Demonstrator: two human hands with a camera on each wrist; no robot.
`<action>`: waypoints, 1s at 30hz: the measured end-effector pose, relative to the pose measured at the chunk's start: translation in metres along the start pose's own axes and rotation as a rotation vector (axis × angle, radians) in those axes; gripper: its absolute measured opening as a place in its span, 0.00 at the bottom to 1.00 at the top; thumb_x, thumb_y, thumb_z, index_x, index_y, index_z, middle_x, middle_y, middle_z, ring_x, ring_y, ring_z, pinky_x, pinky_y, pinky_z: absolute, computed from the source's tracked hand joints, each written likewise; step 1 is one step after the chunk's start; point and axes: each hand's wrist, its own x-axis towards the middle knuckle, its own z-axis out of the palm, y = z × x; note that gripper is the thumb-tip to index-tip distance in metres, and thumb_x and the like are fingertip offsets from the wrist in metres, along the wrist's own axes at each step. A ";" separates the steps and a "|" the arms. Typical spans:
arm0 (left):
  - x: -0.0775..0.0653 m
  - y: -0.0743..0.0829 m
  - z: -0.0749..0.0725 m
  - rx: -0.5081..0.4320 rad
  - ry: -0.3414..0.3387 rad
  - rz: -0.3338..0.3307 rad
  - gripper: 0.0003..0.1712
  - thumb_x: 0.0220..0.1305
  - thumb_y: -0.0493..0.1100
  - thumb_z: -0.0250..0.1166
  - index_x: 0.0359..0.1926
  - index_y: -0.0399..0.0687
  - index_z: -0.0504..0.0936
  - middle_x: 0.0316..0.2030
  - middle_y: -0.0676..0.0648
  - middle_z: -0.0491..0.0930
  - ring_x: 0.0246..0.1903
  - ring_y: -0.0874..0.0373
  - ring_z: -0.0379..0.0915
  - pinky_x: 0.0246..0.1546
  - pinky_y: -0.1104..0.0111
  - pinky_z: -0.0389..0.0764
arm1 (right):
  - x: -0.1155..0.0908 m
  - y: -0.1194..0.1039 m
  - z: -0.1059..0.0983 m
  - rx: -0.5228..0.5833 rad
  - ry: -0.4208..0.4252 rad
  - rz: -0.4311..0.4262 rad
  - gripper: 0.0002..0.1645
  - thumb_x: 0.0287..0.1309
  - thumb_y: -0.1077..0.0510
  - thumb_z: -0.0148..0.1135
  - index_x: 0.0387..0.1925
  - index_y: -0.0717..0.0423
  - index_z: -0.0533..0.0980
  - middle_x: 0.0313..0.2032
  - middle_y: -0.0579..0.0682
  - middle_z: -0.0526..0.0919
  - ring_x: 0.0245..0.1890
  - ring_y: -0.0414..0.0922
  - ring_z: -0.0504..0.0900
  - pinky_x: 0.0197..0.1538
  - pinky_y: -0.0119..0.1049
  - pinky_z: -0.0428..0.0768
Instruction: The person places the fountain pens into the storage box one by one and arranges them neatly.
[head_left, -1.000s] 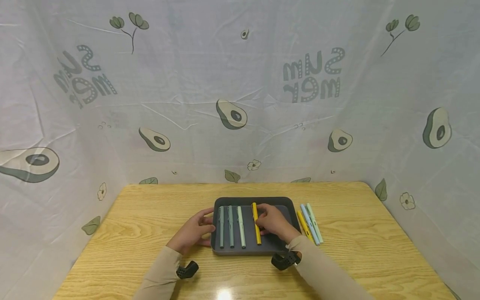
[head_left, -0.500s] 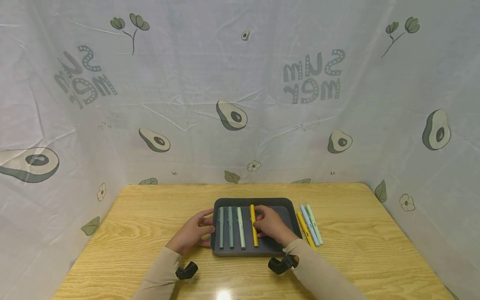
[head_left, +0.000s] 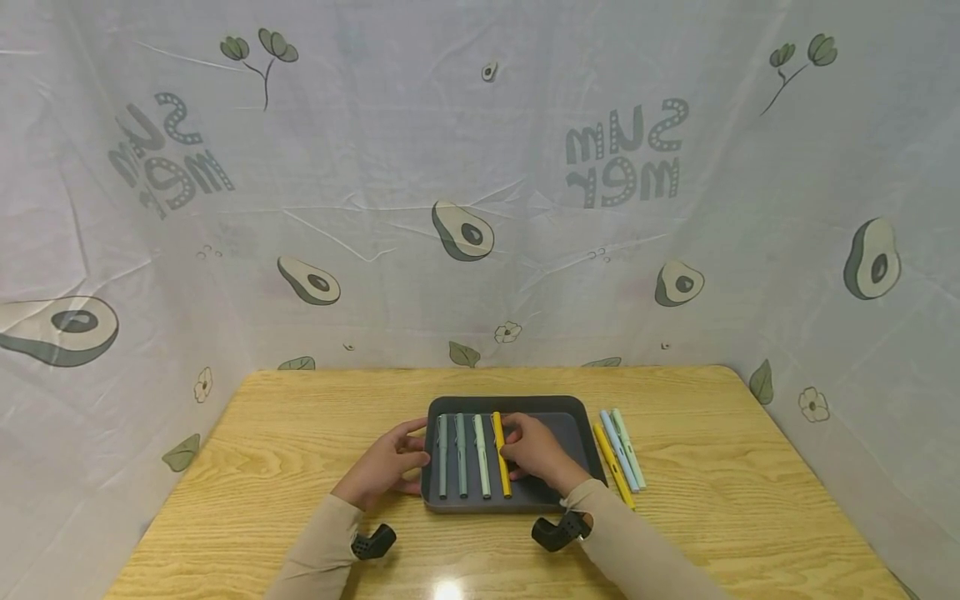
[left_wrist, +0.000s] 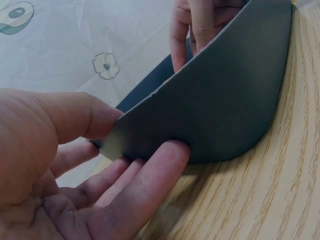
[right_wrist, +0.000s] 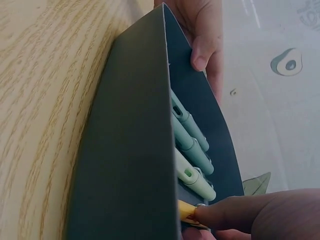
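A dark grey tray [head_left: 551, 505] lies on the table with a row of pens in it. My left hand [head_left: 386, 463] holds the tray's left wall, its thumb over the rim and its fingers against the outside. In the tray my right hand [head_left: 536, 450] pinches a yellow pen [head_left: 498, 433] between thumb and fingers, low over the tray floor. To the left of this pen, roughly parallel, lie a pale green pen [head_left: 482, 457] and two grey-green pens [head_left: 461, 458]. In the right wrist view the tray's near wall hides much of the yellow pen [right_wrist: 187, 211].
Right of the tray, outside it, a second yellow pen [head_left: 615, 467], a light blue pen [head_left: 622, 450] and a light green pen [head_left: 630, 448] lie side by side on the wooden table [head_left: 720, 500]. A patterned cloth [head_left: 375, 167] hangs behind and at both sides.
My right hand has moved left with the yellow pen, bringing it closer to the pale green one. My left hand has stayed on the tray's wall.
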 end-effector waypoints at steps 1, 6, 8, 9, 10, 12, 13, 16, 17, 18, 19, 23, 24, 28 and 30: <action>0.000 0.000 0.000 0.001 0.000 0.001 0.39 0.71 0.32 0.63 0.79 0.44 0.60 0.62 0.30 0.71 0.49 0.47 0.80 0.37 0.52 0.89 | -0.001 0.000 0.000 0.002 0.000 0.001 0.31 0.62 0.73 0.62 0.67 0.69 0.70 0.39 0.57 0.75 0.29 0.49 0.80 0.26 0.42 0.87; -0.001 0.001 -0.001 -0.001 0.001 0.003 0.40 0.70 0.33 0.63 0.79 0.44 0.60 0.62 0.30 0.71 0.49 0.47 0.79 0.37 0.52 0.89 | -0.001 -0.001 0.000 0.010 -0.003 0.017 0.29 0.63 0.71 0.62 0.66 0.69 0.70 0.40 0.58 0.75 0.30 0.49 0.80 0.27 0.41 0.87; 0.000 -0.001 -0.001 -0.004 0.002 0.002 0.40 0.70 0.33 0.64 0.79 0.44 0.60 0.62 0.30 0.71 0.49 0.46 0.79 0.38 0.52 0.89 | -0.001 -0.001 0.000 0.019 -0.007 0.028 0.29 0.63 0.71 0.62 0.65 0.69 0.70 0.41 0.58 0.75 0.30 0.49 0.80 0.27 0.41 0.87; 0.000 -0.001 -0.001 -0.004 0.001 0.002 0.40 0.70 0.33 0.64 0.79 0.44 0.60 0.62 0.30 0.71 0.49 0.46 0.79 0.38 0.52 0.89 | 0.000 -0.001 -0.001 0.025 -0.011 0.034 0.29 0.63 0.71 0.63 0.65 0.69 0.70 0.41 0.58 0.75 0.30 0.49 0.81 0.27 0.41 0.87; 0.000 -0.002 -0.002 -0.004 0.000 0.001 0.40 0.70 0.33 0.64 0.79 0.44 0.60 0.62 0.30 0.71 0.49 0.47 0.79 0.38 0.52 0.89 | 0.000 -0.001 -0.001 0.033 -0.016 0.041 0.28 0.63 0.71 0.63 0.64 0.69 0.70 0.41 0.59 0.76 0.31 0.49 0.81 0.28 0.41 0.87; 0.001 -0.004 -0.002 -0.003 0.000 0.001 0.39 0.70 0.33 0.63 0.79 0.45 0.61 0.62 0.31 0.71 0.49 0.47 0.79 0.38 0.52 0.89 | 0.001 -0.002 -0.003 0.050 -0.026 0.062 0.28 0.62 0.70 0.64 0.63 0.68 0.71 0.42 0.59 0.76 0.32 0.49 0.80 0.28 0.41 0.87; 0.002 -0.004 -0.002 0.000 -0.002 0.005 0.39 0.70 0.33 0.63 0.79 0.45 0.60 0.61 0.31 0.71 0.49 0.47 0.79 0.38 0.52 0.89 | 0.001 -0.002 -0.004 0.057 -0.033 0.071 0.27 0.62 0.69 0.64 0.62 0.68 0.71 0.43 0.59 0.76 0.33 0.50 0.80 0.29 0.41 0.87; 0.003 -0.005 -0.003 0.004 -0.002 0.005 0.39 0.70 0.33 0.63 0.79 0.45 0.61 0.61 0.31 0.71 0.49 0.48 0.79 0.38 0.52 0.89 | 0.000 -0.002 -0.009 0.063 -0.048 0.083 0.25 0.63 0.68 0.65 0.61 0.67 0.72 0.43 0.58 0.77 0.34 0.50 0.81 0.29 0.42 0.87; 0.003 -0.005 -0.003 0.004 -0.002 0.006 0.39 0.70 0.33 0.63 0.79 0.45 0.61 0.61 0.31 0.71 0.49 0.48 0.79 0.38 0.52 0.89 | -0.001 -0.002 -0.012 0.059 -0.049 0.080 0.24 0.63 0.67 0.65 0.60 0.66 0.73 0.42 0.58 0.78 0.35 0.50 0.81 0.30 0.42 0.87; 0.003 -0.005 -0.003 0.003 -0.003 0.007 0.40 0.70 0.33 0.64 0.79 0.45 0.60 0.61 0.31 0.71 0.49 0.48 0.79 0.38 0.52 0.89 | -0.002 -0.002 -0.015 0.049 -0.049 0.070 0.23 0.64 0.67 0.65 0.60 0.66 0.74 0.42 0.58 0.78 0.35 0.50 0.81 0.30 0.42 0.87; 0.003 -0.005 -0.003 0.003 -0.005 0.010 0.40 0.70 0.33 0.63 0.79 0.45 0.60 0.61 0.31 0.71 0.49 0.48 0.79 0.38 0.52 0.89 | -0.003 -0.002 -0.019 0.040 -0.046 0.059 0.22 0.65 0.67 0.65 0.59 0.66 0.75 0.42 0.57 0.79 0.35 0.50 0.81 0.30 0.42 0.87; 0.002 -0.003 -0.003 -0.003 -0.014 0.012 0.40 0.71 0.33 0.63 0.79 0.44 0.59 0.62 0.30 0.71 0.49 0.47 0.79 0.38 0.52 0.89 | -0.007 -0.001 -0.043 -0.025 -0.009 -0.005 0.17 0.68 0.65 0.63 0.56 0.66 0.77 0.41 0.56 0.82 0.35 0.51 0.83 0.32 0.43 0.87; 0.002 -0.002 -0.003 -0.003 -0.016 0.013 0.40 0.71 0.33 0.63 0.79 0.43 0.59 0.62 0.30 0.71 0.49 0.47 0.80 0.38 0.52 0.89 | -0.008 0.001 -0.051 -0.055 0.008 -0.024 0.17 0.68 0.65 0.62 0.56 0.66 0.77 0.40 0.55 0.82 0.34 0.52 0.83 0.32 0.42 0.87; 0.002 -0.002 -0.003 -0.008 -0.021 0.014 0.39 0.72 0.33 0.62 0.80 0.44 0.59 0.62 0.30 0.71 0.49 0.47 0.80 0.38 0.52 0.89 | -0.015 0.010 -0.087 -0.186 0.096 -0.084 0.14 0.70 0.64 0.61 0.54 0.66 0.78 0.40 0.55 0.83 0.32 0.51 0.84 0.33 0.42 0.87; 0.002 -0.002 -0.003 -0.011 -0.022 0.014 0.39 0.72 0.33 0.62 0.80 0.43 0.59 0.62 0.30 0.71 0.49 0.47 0.80 0.38 0.52 0.89 | -0.019 0.018 -0.107 -0.239 0.134 -0.093 0.14 0.71 0.64 0.60 0.54 0.66 0.78 0.41 0.56 0.83 0.32 0.51 0.84 0.33 0.43 0.87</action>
